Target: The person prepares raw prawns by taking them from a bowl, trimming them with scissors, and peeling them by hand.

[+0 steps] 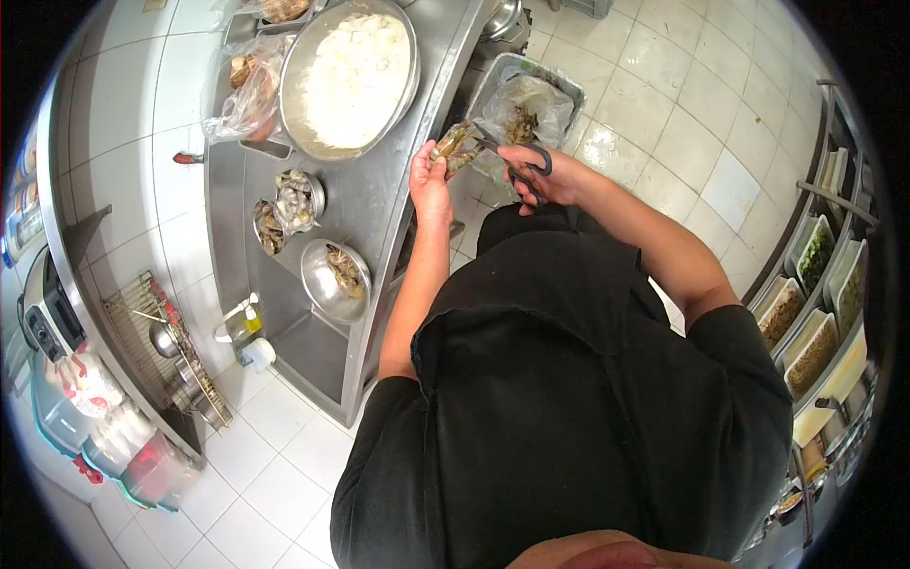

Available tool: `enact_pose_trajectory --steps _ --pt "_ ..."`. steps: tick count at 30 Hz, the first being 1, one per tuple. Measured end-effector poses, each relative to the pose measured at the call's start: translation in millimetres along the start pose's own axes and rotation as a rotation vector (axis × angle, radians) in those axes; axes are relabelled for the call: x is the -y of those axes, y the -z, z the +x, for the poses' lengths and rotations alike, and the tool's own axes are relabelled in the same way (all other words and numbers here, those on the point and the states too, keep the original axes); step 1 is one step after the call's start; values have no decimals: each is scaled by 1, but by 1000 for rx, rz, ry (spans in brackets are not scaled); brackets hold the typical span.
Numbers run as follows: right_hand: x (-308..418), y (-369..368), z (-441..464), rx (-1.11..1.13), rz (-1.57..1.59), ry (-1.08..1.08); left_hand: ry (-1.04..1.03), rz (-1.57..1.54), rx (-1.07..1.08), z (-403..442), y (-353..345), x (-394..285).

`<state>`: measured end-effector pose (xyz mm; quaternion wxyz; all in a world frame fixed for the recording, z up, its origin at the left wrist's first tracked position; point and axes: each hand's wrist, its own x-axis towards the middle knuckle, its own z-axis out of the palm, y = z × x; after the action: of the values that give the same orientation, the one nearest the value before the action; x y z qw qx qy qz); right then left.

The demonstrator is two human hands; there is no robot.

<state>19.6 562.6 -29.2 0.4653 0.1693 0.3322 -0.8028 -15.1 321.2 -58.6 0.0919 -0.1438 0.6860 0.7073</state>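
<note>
My left hand (432, 187) is closed on a brownish raw prawn (456, 147) near the counter's front edge. In my right hand (557, 176) is a pair of scissors (538, 163) with black handles. The blades reach to the prawn; whether they touch its shell I cannot tell. Below and beyond the hands stands a grey bin (570, 87) lined with a clear plastic bag, with dark scraps (520, 125) inside. On the counter, a metal bowl (317, 296) holds several more prawns (343, 269).
A large metal basin (296, 104) of white pieces stands on the steel counter (379, 194). Beside it are a plastic bag (248, 95) and small bowls with greyish seafood (295, 201). Food containers (813, 251) line the right side. The tiled floor (654, 104) looks wet.
</note>
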Motion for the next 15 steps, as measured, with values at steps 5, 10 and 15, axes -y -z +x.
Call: enact_pose_trajectory --steps 5,10,15 --pt "3 -3 15 -51 -57 96 7 -12 13 -3 -4 0" --pt "-9 6 22 -172 -134 193 45 -14 5 -6 -3 0" --pt "-9 14 7 -254 -121 187 66 -63 -43 -9 2 1"
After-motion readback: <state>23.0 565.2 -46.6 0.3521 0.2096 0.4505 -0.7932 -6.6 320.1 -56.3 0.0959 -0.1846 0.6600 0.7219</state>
